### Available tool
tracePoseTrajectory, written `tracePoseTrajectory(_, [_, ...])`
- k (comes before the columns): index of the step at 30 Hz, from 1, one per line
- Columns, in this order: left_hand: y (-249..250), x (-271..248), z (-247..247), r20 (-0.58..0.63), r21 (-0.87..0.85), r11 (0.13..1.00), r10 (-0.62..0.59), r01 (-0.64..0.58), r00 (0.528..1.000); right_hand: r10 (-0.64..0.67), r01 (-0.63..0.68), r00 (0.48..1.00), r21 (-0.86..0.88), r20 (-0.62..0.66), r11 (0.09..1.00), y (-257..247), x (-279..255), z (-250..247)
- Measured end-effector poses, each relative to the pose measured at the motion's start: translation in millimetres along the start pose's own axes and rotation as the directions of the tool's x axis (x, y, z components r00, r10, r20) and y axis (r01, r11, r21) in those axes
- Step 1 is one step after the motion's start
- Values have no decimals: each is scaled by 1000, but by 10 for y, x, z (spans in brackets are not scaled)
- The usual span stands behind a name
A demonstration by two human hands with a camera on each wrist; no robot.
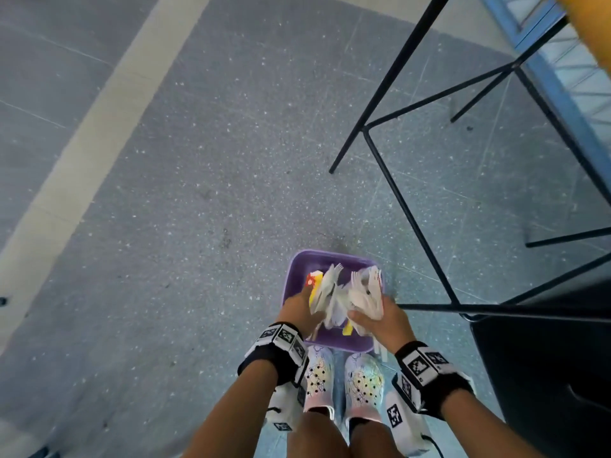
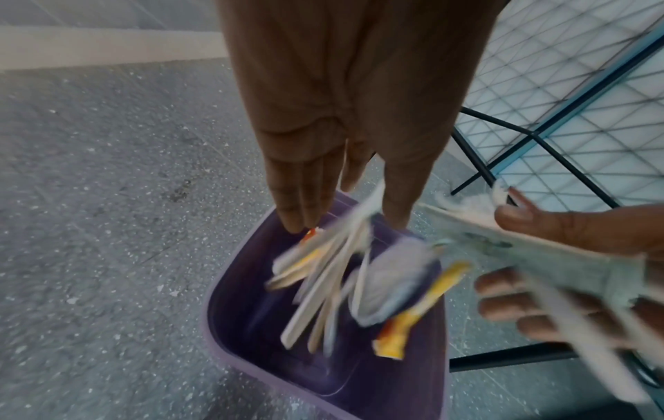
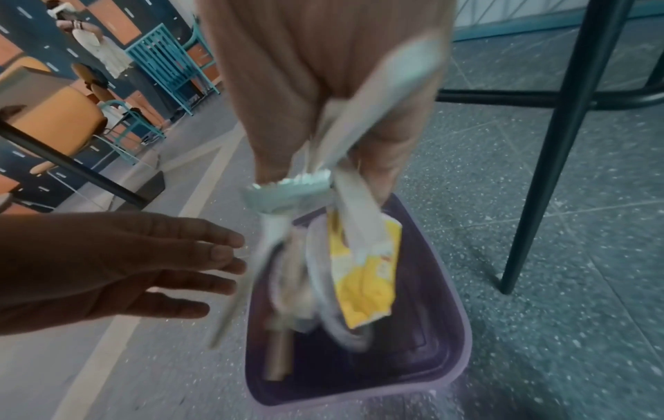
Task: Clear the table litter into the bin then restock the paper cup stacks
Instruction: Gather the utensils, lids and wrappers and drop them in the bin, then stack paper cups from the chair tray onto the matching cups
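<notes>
A purple bin [image 1: 297, 263] [image 2: 230, 312] [image 3: 431, 326] stands on the floor just ahead of my feet. Both hands hang over it. My left hand [image 1: 302, 305] [image 2: 345, 221] [image 3: 215, 270] has its fingers straight and holds nothing. Below it, blurred litter [image 1: 325, 289] [image 2: 323, 284] drops into the bin: white strips, a round lid and a yellow sachet [image 2: 413, 318] [image 3: 363, 272]. My right hand [image 1: 367, 317] [image 2: 503, 255] [image 3: 323, 164] grips a bunch of white paper wrappers [image 1: 368, 287] [image 2: 539, 255] [image 3: 359, 122], thumb on top and fingers beneath.
Black metal stool legs [image 1: 413, 209] [image 3: 546, 170] stand to the right of the bin, with a black seat [image 1: 545, 375] nearer me. A blue-framed glass wall [image 1: 562, 77] runs behind. A beige floor stripe [image 1: 99, 127] crosses the left. People and orange chairs [image 3: 61, 113] are far off.
</notes>
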State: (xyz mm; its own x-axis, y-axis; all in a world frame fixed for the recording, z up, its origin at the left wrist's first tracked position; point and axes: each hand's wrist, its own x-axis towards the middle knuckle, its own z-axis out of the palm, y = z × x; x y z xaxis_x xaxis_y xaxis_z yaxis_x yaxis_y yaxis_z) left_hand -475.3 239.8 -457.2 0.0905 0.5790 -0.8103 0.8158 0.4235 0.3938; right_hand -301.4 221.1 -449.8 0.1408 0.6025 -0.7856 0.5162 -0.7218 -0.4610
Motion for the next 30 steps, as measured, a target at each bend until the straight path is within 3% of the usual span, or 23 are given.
tracePoseTrajectory(3, [-23, 15, 16, 23, 31, 999, 13, -14, 1000, -11, 5, 988, 37, 153, 999, -43, -33, 27])
tracePoseTrajectory(9, [4, -42, -32, 42, -11, 999, 48, -48, 998, 56, -72, 980, 76, 190, 995, -93, -47, -5])
tracePoseTrajectory(15, [294, -350, -291, 56, 171, 985, 19, -28, 998, 27, -26, 956, -9, 293, 1000, -479, -384, -245])
tracePoseTrajectory(22, [1254, -1384, -1101, 77, 364, 925, 88, -110, 993, -87, 184, 870, -156, 485, 970, -1310, -1637, -940])
tracePoseTrajectory(26, [1782, -2072, -1375, 114, 484, 849, 180, -212, 977, -121, 187, 871, -94, 476, 978, -1517, -2512, -1629])
tracePoseTrajectory(30, [2381, -2745, -1458, 207, 550, 751, 303, -367, 930, -163, 169, 894, 23, 418, 985, -1322, -3216, -2393])
